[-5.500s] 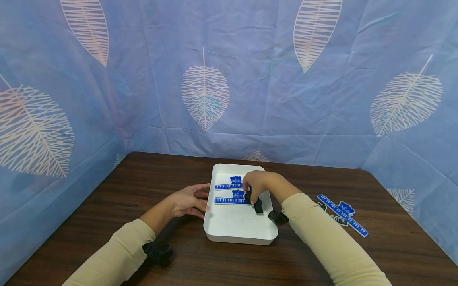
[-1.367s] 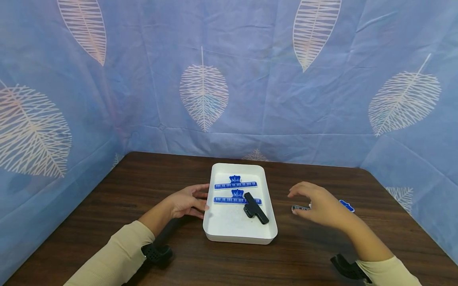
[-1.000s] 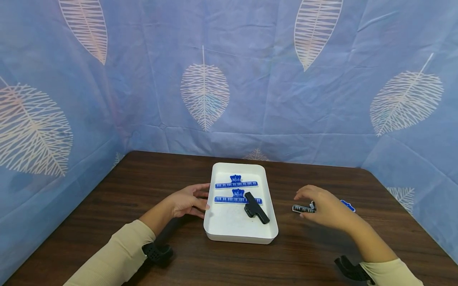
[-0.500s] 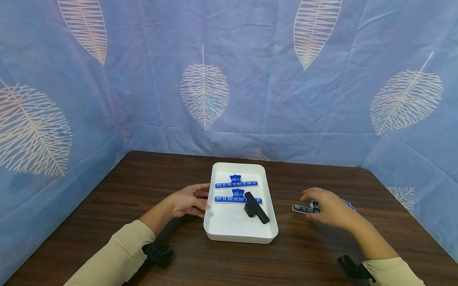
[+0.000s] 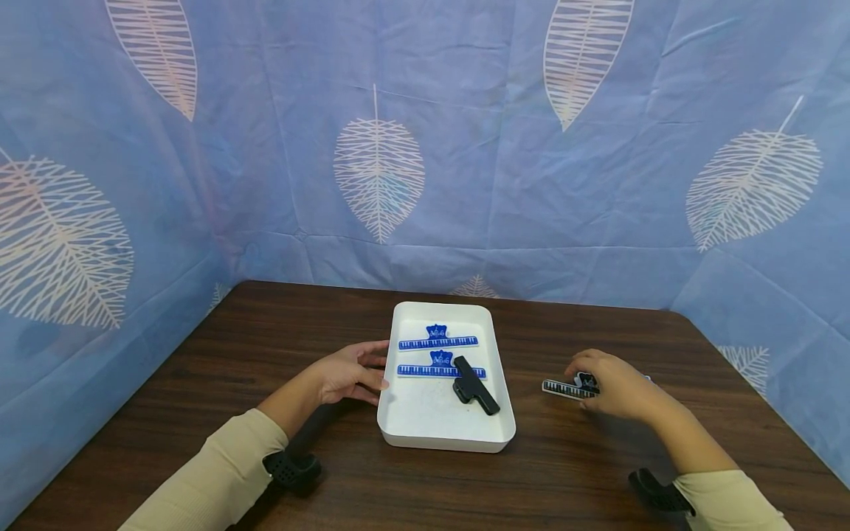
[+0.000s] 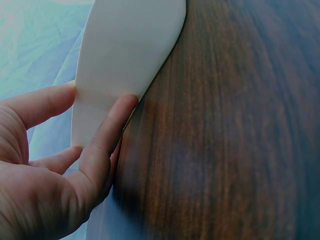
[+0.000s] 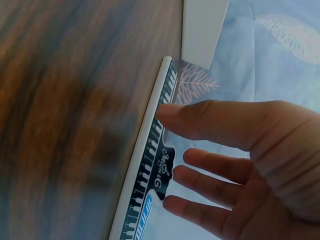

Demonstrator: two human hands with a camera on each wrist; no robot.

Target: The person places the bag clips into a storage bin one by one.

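Observation:
My left hand [image 5: 348, 375] rests its fingertips against the side wall of a white tray [image 5: 445, 431]. Inside it lie two blue piano-key clips, one [image 5: 438, 343] behind the other [image 5: 425, 371], and a plain black clip [image 5: 477, 387] overlapping the nearer one. My right hand [image 5: 614, 385] is over a black-and-white piano-key clip [image 5: 564, 389] on the table. In the right wrist view, the thumb is at the clip's keyboard strip [image 7: 145, 170] and the other fingers are by its "Music" tab [image 7: 162, 172]. A blue clip [image 7: 144, 217] is mostly hidden behind the right hand.
The dark wooden table [image 5: 319, 317] runs back to a blue cloth [image 5: 465, 184] with white leaf prints, which also hangs at both sides. Each wrist wears a black band [image 5: 292, 472].
My right hand left the black clip in the tray and went right. The piano-key clip now lies farther left, out from under the blue one. Lately the right hand slid rightward along it.

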